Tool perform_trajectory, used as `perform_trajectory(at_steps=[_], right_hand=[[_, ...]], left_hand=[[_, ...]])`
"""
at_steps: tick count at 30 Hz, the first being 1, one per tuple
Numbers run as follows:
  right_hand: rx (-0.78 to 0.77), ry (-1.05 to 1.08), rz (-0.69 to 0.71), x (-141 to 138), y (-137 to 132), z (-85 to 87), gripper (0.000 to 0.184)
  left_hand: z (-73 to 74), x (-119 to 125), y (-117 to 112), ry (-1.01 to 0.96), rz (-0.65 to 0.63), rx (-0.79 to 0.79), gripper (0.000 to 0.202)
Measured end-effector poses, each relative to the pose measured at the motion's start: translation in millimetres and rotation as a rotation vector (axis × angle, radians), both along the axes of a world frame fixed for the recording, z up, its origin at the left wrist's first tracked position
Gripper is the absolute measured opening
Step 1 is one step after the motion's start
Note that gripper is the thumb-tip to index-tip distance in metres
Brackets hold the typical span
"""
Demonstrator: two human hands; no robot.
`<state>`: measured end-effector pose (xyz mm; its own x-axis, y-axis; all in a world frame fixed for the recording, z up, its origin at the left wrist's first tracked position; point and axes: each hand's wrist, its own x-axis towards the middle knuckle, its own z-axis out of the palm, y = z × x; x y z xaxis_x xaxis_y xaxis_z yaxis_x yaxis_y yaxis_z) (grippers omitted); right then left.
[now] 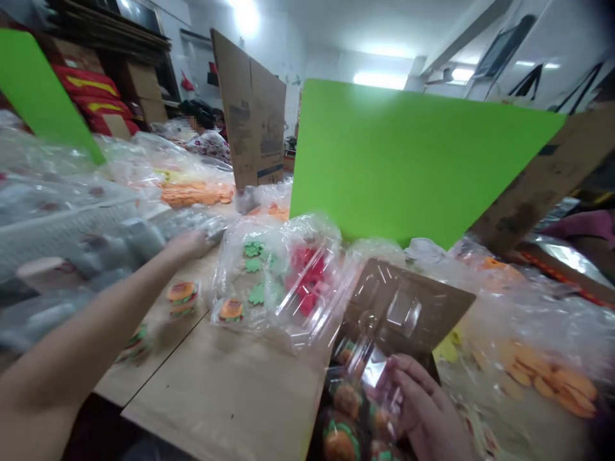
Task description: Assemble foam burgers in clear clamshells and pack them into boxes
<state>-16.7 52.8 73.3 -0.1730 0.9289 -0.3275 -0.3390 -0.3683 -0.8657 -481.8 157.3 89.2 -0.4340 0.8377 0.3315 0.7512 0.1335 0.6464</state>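
The right hand (423,403) is curled, gripping a clear blister tray (369,378) at the desk's near edge, with foam burger pieces (342,402) at its lower end. The left hand (188,244) touches a bulging plastic bag (120,237) at the left edge, its grip blurred. Between them, a clear bag of green and red foam shapes (278,275) lies on the desk (216,397).

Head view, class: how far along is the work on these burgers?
Done: two stacked burgers lie on the table. In hand: the right hand grips a clear tray over more burgers; the left hand touches a plastic bag. Left: a bag of green and red pieces and a bag of orange pieces lie unopened.
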Motion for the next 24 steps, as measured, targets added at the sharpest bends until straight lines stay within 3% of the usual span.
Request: perform_trajectory(at_steps=[2, 4, 6, 8, 9, 10, 12, 15, 19, 21, 24], right_hand=[[0.066, -0.019, -0.002, 9, -13, -4.8, 0.027], [0.237, -0.148, -0.061, 23, -22, -15.0, 0.023], [0.608, -0.431, -0.132, 37, -26, -27.4, 0.016], [1.103, -0.786, -0.123, 50, -30, -37.8, 0.023], [1.322, -0.938, -0.089, 55, -32, -41.3, 0.030], [1.487, -1.058, -0.052, 60, -35, -43.3, 0.037], [1.637, -1.191, 0.009, 73, -44, -43.7, 0.042], [1.501, -1.162, 0.074, 98, -59, -39.8, 0.047], [0.881, -0.767, -0.115, 120, -59, -42.2, 0.053], [0.624, -0.527, -0.109, 116, -48, -48.6, 0.061], [0.453, -0.381, -0.185, 103, -28, -59.9, 0.066]], left_hand=[[10.5, 47, -33, -0.015, -0.044, 0.034, 0.039], [15.7, 109, -79, -0.076, -0.105, 0.085, 0.044], [15.5, 179, -130, -0.470, -0.241, 0.135, 0.045], [12.4, 243, -173, -0.930, -0.546, 0.088, 0.058], [10.5, 270, -189, -1.129, -0.623, 0.061, 0.066], [8.2, 292, -200, -1.271, -0.651, 0.049, 0.069], [2.0, 318, -207, -1.393, -0.580, 0.045, 0.069], [-12.6, 322, -201, -1.381, -0.525, -0.046, 0.060], [-35.7, 313, -187, -1.348, -0.696, -0.300, 0.059], [-48.4, 317, -178, -1.253, -0.754, -0.385, 0.063], [-68.3, 327, -161, -0.939, -0.664, -0.281, 0.069]])
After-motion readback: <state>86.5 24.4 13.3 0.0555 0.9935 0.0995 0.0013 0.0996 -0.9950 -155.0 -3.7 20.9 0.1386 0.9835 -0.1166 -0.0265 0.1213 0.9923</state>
